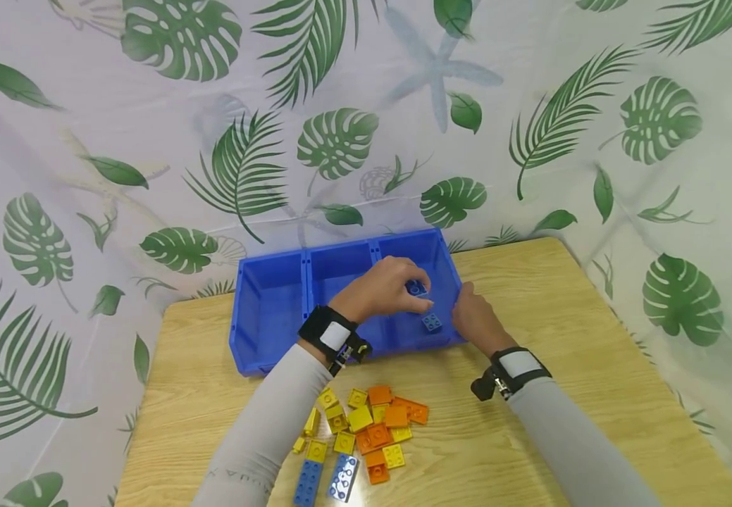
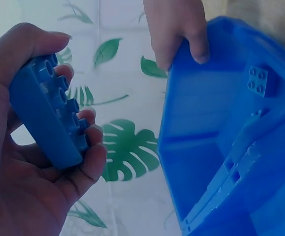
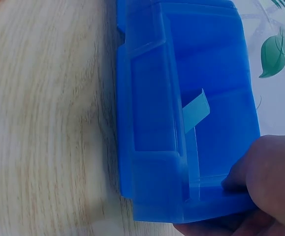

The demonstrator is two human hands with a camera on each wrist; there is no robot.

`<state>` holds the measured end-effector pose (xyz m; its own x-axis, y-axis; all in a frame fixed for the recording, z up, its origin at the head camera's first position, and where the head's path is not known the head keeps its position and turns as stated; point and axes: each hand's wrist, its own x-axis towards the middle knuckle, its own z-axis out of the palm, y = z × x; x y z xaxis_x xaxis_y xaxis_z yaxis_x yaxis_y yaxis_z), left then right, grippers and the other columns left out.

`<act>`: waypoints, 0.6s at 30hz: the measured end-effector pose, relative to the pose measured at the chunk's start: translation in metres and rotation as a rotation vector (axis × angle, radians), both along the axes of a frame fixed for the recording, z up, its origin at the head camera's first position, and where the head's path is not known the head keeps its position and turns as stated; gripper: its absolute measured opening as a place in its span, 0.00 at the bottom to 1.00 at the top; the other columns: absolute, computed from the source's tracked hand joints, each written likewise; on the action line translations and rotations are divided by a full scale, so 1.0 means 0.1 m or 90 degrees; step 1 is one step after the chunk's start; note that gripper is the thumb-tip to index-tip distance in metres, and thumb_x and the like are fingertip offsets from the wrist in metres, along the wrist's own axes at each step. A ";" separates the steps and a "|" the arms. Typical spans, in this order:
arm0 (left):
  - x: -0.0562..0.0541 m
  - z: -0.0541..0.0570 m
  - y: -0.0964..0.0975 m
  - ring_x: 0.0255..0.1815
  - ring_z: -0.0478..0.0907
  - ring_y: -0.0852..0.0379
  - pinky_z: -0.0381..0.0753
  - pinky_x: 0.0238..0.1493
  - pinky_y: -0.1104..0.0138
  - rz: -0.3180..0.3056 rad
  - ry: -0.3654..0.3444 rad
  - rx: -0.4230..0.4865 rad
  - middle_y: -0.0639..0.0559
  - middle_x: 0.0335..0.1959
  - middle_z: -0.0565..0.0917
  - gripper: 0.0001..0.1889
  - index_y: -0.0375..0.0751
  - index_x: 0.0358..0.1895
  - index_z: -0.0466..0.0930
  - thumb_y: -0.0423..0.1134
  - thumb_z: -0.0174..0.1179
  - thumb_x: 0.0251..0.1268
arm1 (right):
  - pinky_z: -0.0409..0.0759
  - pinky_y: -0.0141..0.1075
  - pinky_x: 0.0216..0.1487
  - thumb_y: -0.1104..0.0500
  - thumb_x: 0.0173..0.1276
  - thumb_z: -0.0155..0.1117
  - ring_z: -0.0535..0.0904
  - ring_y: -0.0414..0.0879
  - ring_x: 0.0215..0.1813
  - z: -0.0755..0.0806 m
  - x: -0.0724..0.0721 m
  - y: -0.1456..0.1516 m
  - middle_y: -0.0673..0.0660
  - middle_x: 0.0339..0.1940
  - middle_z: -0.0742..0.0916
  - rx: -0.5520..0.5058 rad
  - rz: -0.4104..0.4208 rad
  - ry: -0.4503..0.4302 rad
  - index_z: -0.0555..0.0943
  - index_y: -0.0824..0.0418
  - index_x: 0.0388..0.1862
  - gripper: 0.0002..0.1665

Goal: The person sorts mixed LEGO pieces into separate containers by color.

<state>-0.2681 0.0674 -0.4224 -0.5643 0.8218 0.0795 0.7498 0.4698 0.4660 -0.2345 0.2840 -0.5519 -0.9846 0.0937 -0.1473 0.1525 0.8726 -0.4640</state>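
My left hand [image 1: 380, 287] holds a blue toy building brick [image 2: 41, 115] over the right-hand compartment of a blue three-compartment bin [image 1: 268, 310]. In the left wrist view the thumb and fingers wrap around the brick, its studs turned towards the fingertips. A smaller blue brick [image 1: 432, 322] with four studs lies on the floor of that compartment. At the bin's right end, my right hand [image 1: 481, 320] grips the rim; the right wrist view has the thumb on the inside and fingers below the edge.
Nearer the body, yellow bricks [image 1: 360, 419], orange bricks [image 1: 375, 438] and two larger blue bricks [image 1: 307, 482] lie loose on the wooden table [image 1: 518, 451]. The left forearm passes over part of the pile. A leaf-patterned cloth [image 1: 353, 169] hangs behind the bin.
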 end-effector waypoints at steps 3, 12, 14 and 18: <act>-0.12 -0.01 0.04 0.41 0.78 0.58 0.78 0.47 0.66 0.026 -0.014 -0.002 0.52 0.43 0.87 0.13 0.45 0.46 0.89 0.48 0.70 0.64 | 0.83 0.53 0.33 0.63 0.79 0.45 0.88 0.67 0.39 0.01 0.00 -0.01 0.79 0.39 0.85 -0.004 0.002 -0.004 0.61 0.77 0.58 0.18; -0.39 -0.06 0.30 0.29 0.77 0.59 0.76 0.39 0.68 0.102 -0.059 0.022 0.54 0.37 0.86 0.12 0.46 0.45 0.87 0.49 0.67 0.67 | 0.85 0.55 0.40 0.63 0.80 0.42 0.88 0.69 0.45 0.03 0.01 0.02 0.81 0.46 0.84 -0.018 -0.007 -0.041 0.59 0.78 0.62 0.21; -0.45 -0.08 0.35 0.34 0.77 0.59 0.76 0.41 0.68 0.122 -0.056 0.027 0.54 0.39 0.86 0.12 0.46 0.45 0.87 0.49 0.68 0.66 | 0.85 0.55 0.40 0.63 0.80 0.42 0.88 0.69 0.46 0.02 0.01 0.01 0.81 0.46 0.84 -0.020 -0.009 -0.043 0.59 0.77 0.63 0.21; -0.54 -0.13 0.42 0.39 0.78 0.60 0.78 0.46 0.67 0.154 -0.054 0.031 0.54 0.43 0.87 0.13 0.45 0.46 0.88 0.48 0.68 0.65 | 0.84 0.54 0.38 0.63 0.79 0.42 0.88 0.68 0.44 0.01 0.01 0.01 0.79 0.44 0.85 -0.016 -0.004 -0.036 0.59 0.78 0.63 0.22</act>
